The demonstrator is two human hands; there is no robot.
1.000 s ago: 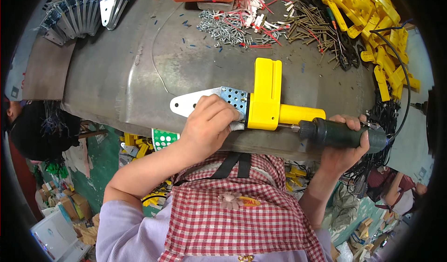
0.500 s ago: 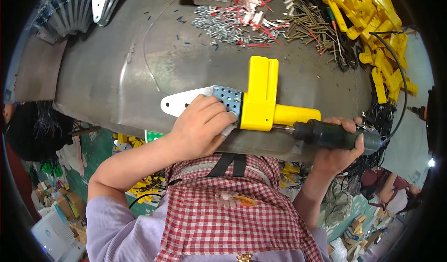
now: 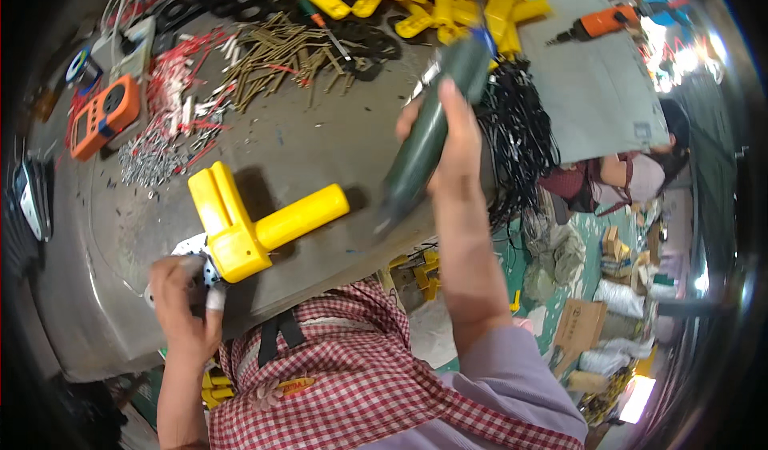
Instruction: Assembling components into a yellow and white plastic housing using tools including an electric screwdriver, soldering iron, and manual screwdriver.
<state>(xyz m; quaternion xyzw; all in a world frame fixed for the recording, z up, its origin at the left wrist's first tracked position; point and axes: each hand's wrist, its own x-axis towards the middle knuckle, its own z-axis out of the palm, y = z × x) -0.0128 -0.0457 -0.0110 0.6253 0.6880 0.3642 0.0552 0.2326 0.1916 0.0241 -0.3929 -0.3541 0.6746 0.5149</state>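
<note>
A yellow plastic handle (image 3: 237,234) with a thick side grip lies on the metal workbench (image 3: 320,142). At its lower left end a perforated metal plate (image 3: 211,271) is joined to it. My left hand (image 3: 182,302) is closed round this metal plate, its fingers hiding most of it, with a pale wrap on the thumb. Up to the right, my right hand (image 3: 454,142) grips a dark green electric screwdriver (image 3: 422,146), blurred by motion. The screwdriver's tip points down and left, apart from the yellow handle, and its cord leaves from the upper end.
Long brass-coloured screws (image 3: 268,62) and small silver screws (image 3: 152,156) lie in piles at the back. Beside them sits an orange device (image 3: 105,118). Yellow plastic parts (image 3: 420,6) and black cables (image 3: 520,130) are heaped farther right. An orange power tool (image 3: 600,23) rests on another table.
My right hand has lifted the screwdriver away from the yellow handle, up and to the right. The view has swung right; my left hand still holds the plate.
</note>
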